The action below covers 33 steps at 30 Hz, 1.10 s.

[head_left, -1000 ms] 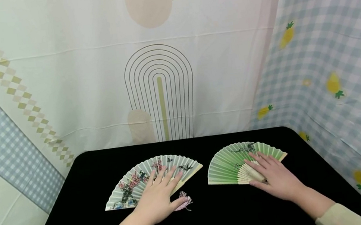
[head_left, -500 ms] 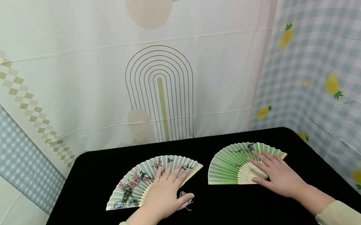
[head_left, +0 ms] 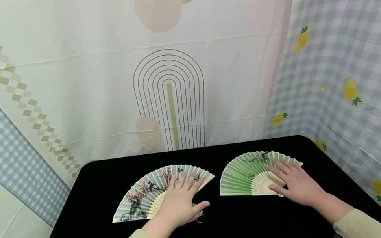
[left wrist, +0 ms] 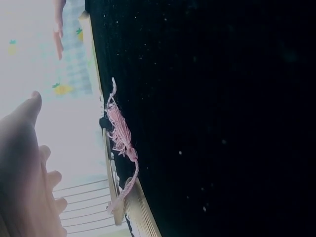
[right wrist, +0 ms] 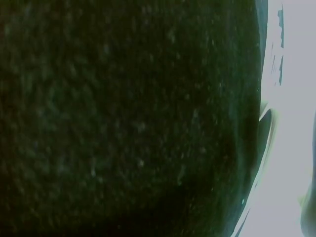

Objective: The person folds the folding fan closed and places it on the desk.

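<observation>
Two folding fans lie spread out on the black table. The left one is a pale floral fan with pink blossoms, dark birds and light ribs; a pink tassel hangs from its pivot end. Over its right part is my left hand, fingers straight and spread, hiding the pivot. The left wrist view has this hand raised above the fan's ribs. To the right, my right hand, fingers extended, covers the right side of a green folding fan. Neither hand grips anything.
The black table has rounded far corners. Behind it hangs a pale curtain with printed arches, and a blue checked cloth with pineapples drapes the right side. A strip of table separates the two fans.
My left hand has shifted right over the floral fan, uncovering more of its ribs. My right hand has drifted slightly right, showing more of the green fan's ribs. Both fans stay in place.
</observation>
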Available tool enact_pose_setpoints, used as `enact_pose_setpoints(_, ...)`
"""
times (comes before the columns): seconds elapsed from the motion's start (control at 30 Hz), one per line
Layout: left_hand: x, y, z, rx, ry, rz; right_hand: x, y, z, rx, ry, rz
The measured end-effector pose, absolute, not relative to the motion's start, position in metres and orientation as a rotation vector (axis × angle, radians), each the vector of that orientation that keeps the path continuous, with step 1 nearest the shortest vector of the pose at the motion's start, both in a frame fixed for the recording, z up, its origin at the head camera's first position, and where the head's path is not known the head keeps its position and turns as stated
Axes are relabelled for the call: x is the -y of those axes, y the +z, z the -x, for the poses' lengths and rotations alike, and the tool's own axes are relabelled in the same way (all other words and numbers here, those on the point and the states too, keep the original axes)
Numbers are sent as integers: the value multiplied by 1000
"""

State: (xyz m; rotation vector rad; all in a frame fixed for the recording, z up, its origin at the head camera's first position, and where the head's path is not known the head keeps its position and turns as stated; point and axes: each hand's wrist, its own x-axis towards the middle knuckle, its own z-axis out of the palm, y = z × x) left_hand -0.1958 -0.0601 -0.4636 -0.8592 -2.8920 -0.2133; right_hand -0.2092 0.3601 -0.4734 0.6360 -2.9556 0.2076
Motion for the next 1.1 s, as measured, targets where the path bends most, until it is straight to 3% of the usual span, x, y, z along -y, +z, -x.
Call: enact_pose_setpoints(1.1, 27, -470, 213, 2984, -208, 773, -401, -486, 238, 3041, 331, -525)
